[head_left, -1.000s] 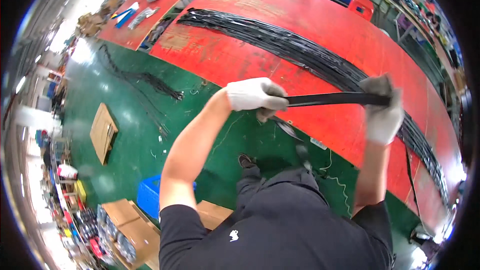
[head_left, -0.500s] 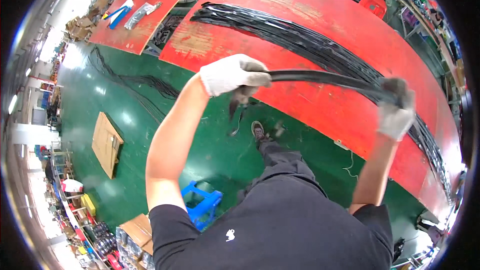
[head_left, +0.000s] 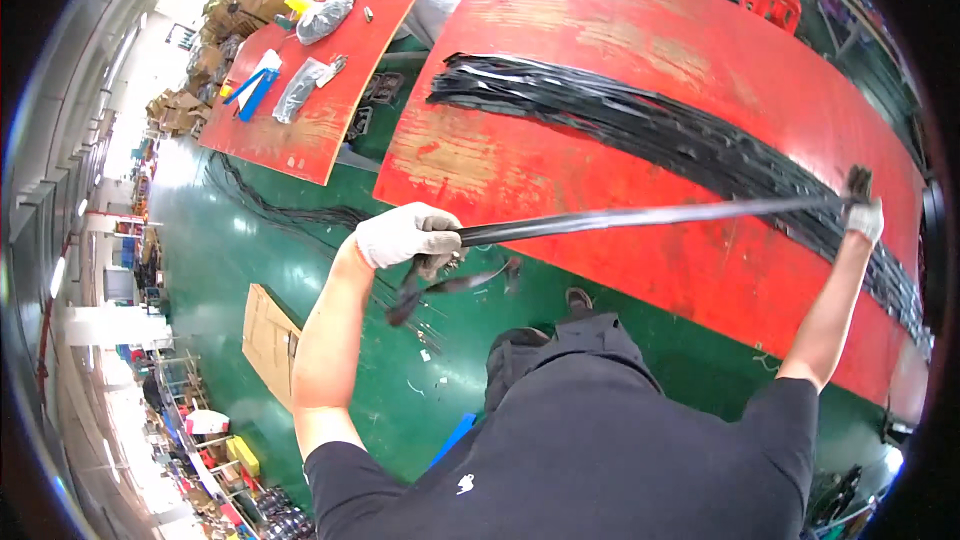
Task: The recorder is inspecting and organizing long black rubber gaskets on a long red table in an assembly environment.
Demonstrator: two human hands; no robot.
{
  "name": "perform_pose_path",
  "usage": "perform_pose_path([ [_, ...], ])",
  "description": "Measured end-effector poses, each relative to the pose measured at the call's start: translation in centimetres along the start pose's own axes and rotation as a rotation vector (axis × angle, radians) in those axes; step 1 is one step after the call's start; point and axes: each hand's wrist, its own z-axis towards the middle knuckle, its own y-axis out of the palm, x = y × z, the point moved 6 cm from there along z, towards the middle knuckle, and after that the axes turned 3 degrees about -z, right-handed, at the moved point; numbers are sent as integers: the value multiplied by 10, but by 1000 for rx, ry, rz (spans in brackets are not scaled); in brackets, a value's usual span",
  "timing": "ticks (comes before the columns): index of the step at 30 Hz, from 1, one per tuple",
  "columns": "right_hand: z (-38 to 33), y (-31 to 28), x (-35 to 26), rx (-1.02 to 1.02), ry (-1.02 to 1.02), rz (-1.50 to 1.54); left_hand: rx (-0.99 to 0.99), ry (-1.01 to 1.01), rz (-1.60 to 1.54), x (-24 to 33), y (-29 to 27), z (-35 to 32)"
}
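Left hand [head_left: 408,236], gloved, fists one end of a black strip [head_left: 640,217] at centre-left; right hand [head_left: 862,218], arm outstretched, clutches its far end over the red tabletop [head_left: 600,30].

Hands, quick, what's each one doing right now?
Left hand: closed around one end of the black strip.
Right hand: closed on the strip's other end.

Long black strip [head_left: 650,216] stretched taut, nearly level above the red table; its left end droops, frayed.

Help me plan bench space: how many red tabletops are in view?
2: the large red tabletop under the black strips, and a smaller one beyond, upper left.
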Motion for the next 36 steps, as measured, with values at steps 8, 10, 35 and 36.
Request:
perform_pose_path([
  [8, -363, 203, 382, 20, 104, -84, 20, 46, 72, 30, -90, 55],
  [10, -418, 258, 446, -86, 239, -58, -7, 111, 130, 25, -115, 74],
  [35, -160, 46, 382, 757, -337, -1372, 211, -308, 289, -115, -449, -17],
  [36, -185, 125, 453, 651, -461, -1743, 155, -383, 310, -117, -443, -13],
])
